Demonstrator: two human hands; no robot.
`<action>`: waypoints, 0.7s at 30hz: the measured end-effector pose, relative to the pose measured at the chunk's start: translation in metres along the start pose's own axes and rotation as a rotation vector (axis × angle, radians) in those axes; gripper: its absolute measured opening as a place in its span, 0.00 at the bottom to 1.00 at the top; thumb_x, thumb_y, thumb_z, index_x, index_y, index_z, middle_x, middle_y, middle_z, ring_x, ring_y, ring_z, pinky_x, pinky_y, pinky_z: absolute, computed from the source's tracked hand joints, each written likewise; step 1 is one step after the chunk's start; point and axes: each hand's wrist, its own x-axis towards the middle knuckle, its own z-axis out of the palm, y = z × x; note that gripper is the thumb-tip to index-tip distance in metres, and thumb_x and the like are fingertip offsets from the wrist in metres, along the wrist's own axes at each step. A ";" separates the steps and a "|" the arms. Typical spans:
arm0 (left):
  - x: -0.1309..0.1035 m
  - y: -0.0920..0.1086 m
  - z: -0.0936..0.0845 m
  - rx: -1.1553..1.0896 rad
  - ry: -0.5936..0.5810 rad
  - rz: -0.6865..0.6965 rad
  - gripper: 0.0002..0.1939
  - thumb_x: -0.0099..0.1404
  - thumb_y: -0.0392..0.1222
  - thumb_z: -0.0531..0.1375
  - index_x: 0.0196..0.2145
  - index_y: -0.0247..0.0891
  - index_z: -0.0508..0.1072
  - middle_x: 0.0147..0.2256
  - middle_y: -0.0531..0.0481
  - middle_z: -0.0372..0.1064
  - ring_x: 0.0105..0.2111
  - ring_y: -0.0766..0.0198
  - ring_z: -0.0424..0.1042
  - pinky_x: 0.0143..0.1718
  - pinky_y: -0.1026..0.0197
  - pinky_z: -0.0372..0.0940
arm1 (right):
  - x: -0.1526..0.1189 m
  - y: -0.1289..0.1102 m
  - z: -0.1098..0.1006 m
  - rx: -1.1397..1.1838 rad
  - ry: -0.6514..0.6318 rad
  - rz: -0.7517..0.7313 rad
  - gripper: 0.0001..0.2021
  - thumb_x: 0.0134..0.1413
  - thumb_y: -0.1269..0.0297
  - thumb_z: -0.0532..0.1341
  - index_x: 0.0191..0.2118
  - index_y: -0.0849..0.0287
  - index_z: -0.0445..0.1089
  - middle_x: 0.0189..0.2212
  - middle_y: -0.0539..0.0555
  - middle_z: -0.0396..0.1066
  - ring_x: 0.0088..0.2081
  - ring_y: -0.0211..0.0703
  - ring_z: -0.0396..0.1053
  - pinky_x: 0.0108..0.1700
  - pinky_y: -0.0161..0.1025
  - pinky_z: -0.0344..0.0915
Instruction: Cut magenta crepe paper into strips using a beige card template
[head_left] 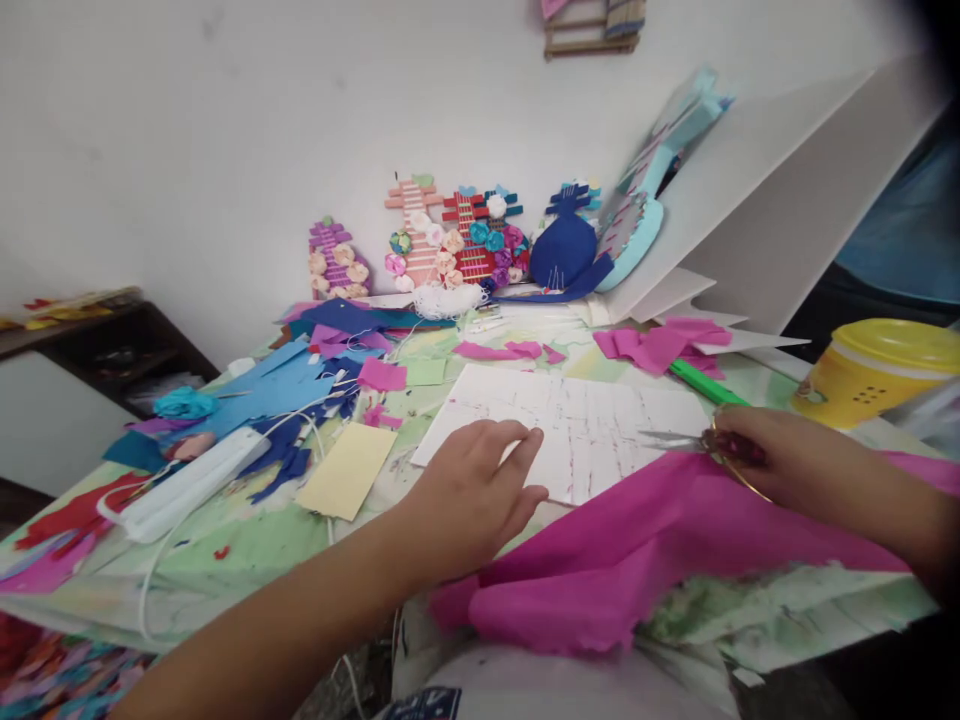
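Observation:
My right hand [780,455] is closed around the dark red handles of a pair of scissors [671,440]. The metal blades point left over a white sheet [600,415] with reddish marks and lines. Just below the blades runs a long piece of magenta crepe paper [622,545], crumpled along the table's near edge and hanging toward my lap. My left hand [484,490] hovers or rests at the sheet's lower left, beside the paper's left end. Its fingers are loosely bent and apart, with nothing visible in them.
Several decorated instrument-shaped crafts [472,240] lean on the wall. Paper scraps [277,385], a face mask [195,480] and a yellow card [350,470] lie left. A yellow-lidded tub [881,375] and a green stick [705,382] are right, before white boards [780,190].

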 end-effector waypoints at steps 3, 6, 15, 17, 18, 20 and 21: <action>0.012 -0.011 0.007 -0.222 -0.104 -0.304 0.19 0.63 0.45 0.48 0.49 0.33 0.61 0.43 0.41 0.59 0.44 0.56 0.60 0.44 0.52 0.59 | 0.020 0.003 -0.009 -0.012 0.074 0.060 0.07 0.48 0.62 0.51 0.24 0.57 0.56 0.21 0.53 0.62 0.22 0.38 0.57 0.26 0.37 0.51; 0.030 -0.023 0.024 -0.489 -0.261 -0.562 0.32 0.57 0.54 0.54 0.53 0.32 0.55 0.49 0.38 0.56 0.48 0.53 0.58 0.46 0.51 0.57 | 0.041 0.003 -0.020 -0.017 0.125 0.126 0.04 0.45 0.65 0.53 0.25 0.58 0.58 0.22 0.53 0.64 0.23 0.37 0.57 0.26 0.36 0.51; 0.079 -0.012 0.075 -1.311 -0.659 -0.797 0.35 0.56 0.47 0.57 0.56 0.29 0.48 0.41 0.39 0.66 0.37 0.60 0.69 0.36 0.61 0.64 | 0.079 0.000 -0.045 0.101 0.050 0.285 0.07 0.46 0.62 0.49 0.25 0.61 0.58 0.22 0.53 0.63 0.22 0.33 0.57 0.25 0.33 0.48; 0.085 -0.006 0.084 -1.322 -0.671 -0.751 0.28 0.57 0.42 0.56 0.52 0.29 0.55 0.39 0.42 0.67 0.37 0.61 0.69 0.34 0.64 0.63 | 0.085 0.004 -0.049 0.110 0.056 0.304 0.09 0.47 0.61 0.49 0.26 0.61 0.59 0.23 0.53 0.64 0.23 0.33 0.58 0.26 0.33 0.49; 0.088 -0.006 0.088 -1.308 -0.672 -0.730 0.23 0.57 0.40 0.55 0.50 0.30 0.59 0.39 0.44 0.67 0.36 0.62 0.69 0.33 0.65 0.63 | 0.087 0.007 -0.052 0.114 0.055 0.321 0.10 0.47 0.60 0.49 0.26 0.62 0.60 0.23 0.53 0.64 0.24 0.33 0.58 0.26 0.33 0.49; 0.093 -0.015 0.090 -1.251 -0.674 -0.692 0.15 0.58 0.38 0.52 0.43 0.31 0.64 0.36 0.46 0.68 0.35 0.63 0.69 0.32 0.66 0.63 | 0.089 0.014 -0.057 0.118 0.037 0.335 0.11 0.47 0.60 0.49 0.28 0.63 0.61 0.24 0.53 0.65 0.25 0.34 0.59 0.26 0.33 0.49; 0.096 -0.025 0.087 -1.200 -0.669 -0.682 0.13 0.58 0.38 0.52 0.41 0.31 0.65 0.35 0.47 0.68 0.33 0.64 0.69 0.30 0.65 0.63 | 0.089 0.018 -0.059 0.117 0.014 0.314 0.11 0.48 0.61 0.49 0.29 0.63 0.61 0.24 0.53 0.65 0.26 0.33 0.59 0.27 0.33 0.49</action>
